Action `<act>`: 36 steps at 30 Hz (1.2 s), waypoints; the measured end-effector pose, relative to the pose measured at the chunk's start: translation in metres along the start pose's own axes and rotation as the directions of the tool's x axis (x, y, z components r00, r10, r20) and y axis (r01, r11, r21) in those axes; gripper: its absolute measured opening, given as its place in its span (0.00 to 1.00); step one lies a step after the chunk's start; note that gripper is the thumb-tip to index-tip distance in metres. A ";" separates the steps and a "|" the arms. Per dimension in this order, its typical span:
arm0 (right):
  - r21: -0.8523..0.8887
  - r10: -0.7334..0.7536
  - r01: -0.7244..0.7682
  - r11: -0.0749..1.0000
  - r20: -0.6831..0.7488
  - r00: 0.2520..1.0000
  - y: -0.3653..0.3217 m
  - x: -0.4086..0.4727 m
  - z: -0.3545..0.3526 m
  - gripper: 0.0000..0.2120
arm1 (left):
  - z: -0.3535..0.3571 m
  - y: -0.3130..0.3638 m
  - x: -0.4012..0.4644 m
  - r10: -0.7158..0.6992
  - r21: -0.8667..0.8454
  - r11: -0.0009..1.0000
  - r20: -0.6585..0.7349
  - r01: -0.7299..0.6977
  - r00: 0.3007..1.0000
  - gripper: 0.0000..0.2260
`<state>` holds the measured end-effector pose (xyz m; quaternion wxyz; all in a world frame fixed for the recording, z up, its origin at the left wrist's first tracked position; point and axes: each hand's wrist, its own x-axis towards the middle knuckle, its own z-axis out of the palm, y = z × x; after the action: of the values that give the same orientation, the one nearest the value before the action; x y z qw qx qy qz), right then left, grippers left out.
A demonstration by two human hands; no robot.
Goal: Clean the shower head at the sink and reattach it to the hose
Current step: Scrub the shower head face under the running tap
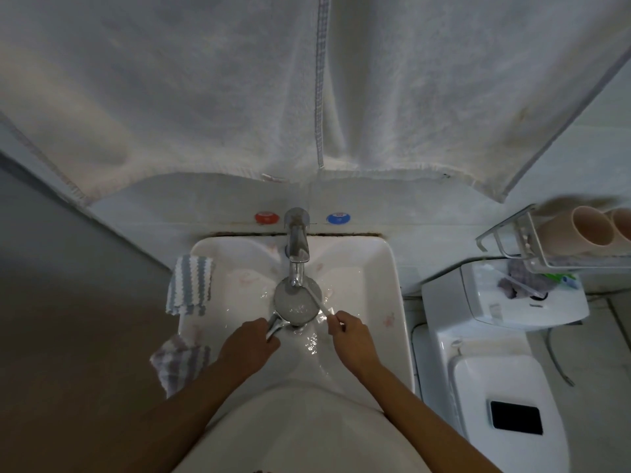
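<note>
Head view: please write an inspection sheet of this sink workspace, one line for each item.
Surface: white sink, water pooled in the basin.
Job's things: shower head face up under the tap; white toothbrush laid across its face.
Clutter: striped cloth on the sink's left rim, a second cloth lower down.
Grippers: left hand grips the shower head's handle; right hand pinches the toothbrush.
Cables: thin hose beside the toilet.
Surroundings: towels hanging above; rack with cups; dark phone on the toilet lid.
</note>
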<state>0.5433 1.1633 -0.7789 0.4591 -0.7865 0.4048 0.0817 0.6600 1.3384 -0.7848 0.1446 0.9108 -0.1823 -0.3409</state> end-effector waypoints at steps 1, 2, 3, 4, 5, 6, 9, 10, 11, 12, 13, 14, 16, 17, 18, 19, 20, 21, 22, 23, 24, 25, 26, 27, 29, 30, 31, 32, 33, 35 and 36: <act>-0.005 -0.014 0.014 1.000 0.001 1.000 -0.001 0.001 0.000 0.17 | 0.001 0.002 -0.001 0.020 0.017 1.000 0.004 -0.020 1.000 0.11; -0.023 -0.031 0.032 0.999 0.012 0.999 -0.003 0.002 0.001 0.17 | 0.002 0.003 -0.001 0.026 0.010 1.000 0.010 -0.026 1.000 0.12; -0.046 -0.049 0.051 0.998 0.037 0.998 -0.004 0.003 0.002 0.17 | 0.003 0.004 -0.001 0.026 -0.012 1.000 0.016 -0.025 1.000 0.13; -0.067 -0.063 0.067 0.995 0.070 0.996 -0.003 0.003 0.004 0.17 | 0.003 0.005 -0.001 0.012 -0.042 0.999 0.017 -0.011 1.000 0.15; -0.082 -0.071 0.079 0.993 0.102 0.992 -0.003 0.002 0.007 0.17 | 0.003 0.004 0.000 -0.005 -0.070 0.998 0.008 0.005 1.000 0.16; -0.088 -0.071 0.083 0.993 0.128 0.989 -0.001 0.001 0.008 0.17 | 0.003 0.004 0.001 -0.024 -0.096 0.995 -0.004 0.024 1.000 0.17; -0.105 -0.062 0.076 0.992 0.130 0.990 0.008 -0.004 0.005 0.18 | 0.001 0.002 0.001 -0.059 -0.128 0.990 -0.022 0.055 0.998 0.17; -0.111 -0.057 0.067 0.992 0.096 0.994 0.010 -0.004 0.002 0.18 | 0.001 0.001 0.001 -0.065 -0.121 0.991 -0.019 0.062 0.998 0.17; -0.109 -0.051 0.056 0.993 0.050 0.997 0.012 -0.004 -0.001 0.17 | 0.002 0.001 0.000 -0.063 -0.110 0.992 -0.013 0.061 0.998 0.17; -0.095 -0.043 0.043 0.995 0.002 0.999 0.013 -0.003 -0.003 0.17 | 0.003 0.001 0.000 -0.057 -0.098 0.994 0.000 0.056 0.998 0.17; -0.079 -0.037 0.034 0.996 -0.035 0.999 0.014 -0.001 -0.005 0.17 | 0.004 0.002 -0.001 -0.045 -0.086 0.995 0.011 0.046 0.999 0.17; -0.068 -0.034 0.030 0.997 -0.052 0.998 0.012 0.001 -0.006 0.17 | 0.005 0.003 -0.001 -0.036 -0.077 0.996 0.020 0.038 0.999 0.18; -0.058 -0.043 0.042 0.997 -0.020 0.999 0.009 0.002 -0.003 0.17 | 0.005 0.004 0.000 -0.024 -0.079 0.997 0.026 0.026 0.999 0.17; -0.060 -0.057 0.059 0.996 0.022 0.998 0.009 0.002 0.000 0.17 | 0.006 0.004 0.001 -0.026 -0.085 0.996 0.027 0.029 0.999 0.17; -0.068 -0.077 0.082 0.994 0.073 0.994 0.009 0.000 0.004 0.17 | 0.005 0.004 0.002 -0.032 -0.087 0.996 0.028 0.035 0.999 0.16; -0.083 -0.095 0.106 0.991 0.126 0.987 0.010 -0.001 0.008 0.17 | 0.005 0.003 0.002 -0.039 -0.085 0.996 0.028 0.041 0.999 0.15; -0.096 -0.109 0.126 0.987 0.164 0.980 0.012 -0.003 0.010 0.17 | 0.005 0.003 0.003 -0.046 -0.082 0.996 0.024 0.048 0.999 0.14; -0.109 -0.112 0.133 0.985 0.177 0.978 0.015 -0.003 0.011 0.17 | 0.005 0.002 0.003 -0.052 -0.081 0.995 0.018 0.053 0.998 0.14; -0.122 -0.106 0.127 0.984 0.163 0.981 0.018 -0.002 0.009 0.17 | 0.005 0.001 0.003 -0.054 -0.081 0.995 0.015 0.055 0.998 0.15; -0.134 -0.096 0.112 0.985 0.120 0.988 0.021 -0.002 0.006 0.18 | 0.005 0.000 0.003 -0.054 -0.082 0.995 0.013 0.055 0.998 0.16; -0.134 -0.084 0.091 0.987 0.058 0.995 0.026 0.000 0.002 0.18 | 0.005 0.000 0.003 -0.053 -0.077 0.996 0.015 0.054 0.999 0.16; -0.110 -0.073 0.072 0.991 -0.007 0.997 0.030 0.001 -0.001 0.18 | 0.005 0.000 0.003 -0.055 -0.069 0.996 0.019 0.056 0.998 0.16; -0.075 -0.056 0.051 0.996 -0.060 0.997 0.034 0.003 -0.003 0.17 | 0.005 -0.001 0.003 -0.059 -0.061 0.996 0.022 0.060 0.998 0.15; -0.050 -0.035 0.031 0.998 -0.096 0.995 0.037 0.004 -0.004 0.16 | 0.006 -0.001 0.003 -0.063 -0.060 0.996 0.024 0.064 0.998 0.15; -0.058 0.016 -0.023 0.998 -0.120 0.993 0.041 0.009 -0.002 0.14 | 0.005 -0.001 0.003 -0.069 -0.068 0.995 0.024 0.070 0.997 0.16; -0.084 0.045 -0.055 0.995 -0.118 0.992 0.042 0.012 0.000 0.13 | 0.005 -0.002 0.003 -0.074 -0.069 0.995 0.025 0.076 0.997 0.15; -0.121 0.072 -0.086 0.989 -0.113 0.991 0.045 0.016 0.002 0.12 | 0.005 -0.003 0.003 -0.082 -0.071 0.994 0.026 0.084 0.996 0.14; -0.163 0.096 -0.112 0.980 -0.106 0.990 0.048 0.019 0.003 0.12 | 0.004 -0.004 0.004 -0.088 -0.073 0.993 0.027 0.090 0.996 0.14; -0.205 0.115 -0.133 0.970 -0.097 0.989 0.051 0.023 0.004 0.11 | 0.004 -0.004 0.004 -0.090 -0.076 0.993 0.031 0.092 0.995 0.13; -0.277 0.161 -0.174 0.945 -0.068 0.985 0.058 0.027 0.004 0.09 | 0.004 -0.004 0.004 -0.085 -0.078 0.993 0.045 0.088 0.995 0.12; -0.313 0.186 -0.191 0.930 -0.046 0.982 0.061 0.027 0.003 0.08 | 0.004 -0.004 0.004 -0.080 -0.078 0.993 0.048 0.083 0.996 0.13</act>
<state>0.5191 1.1353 -0.8342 0.3142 -0.8080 0.4636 0.1828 0.6608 1.3396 -0.7911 0.1627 0.9032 -0.1344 -0.3738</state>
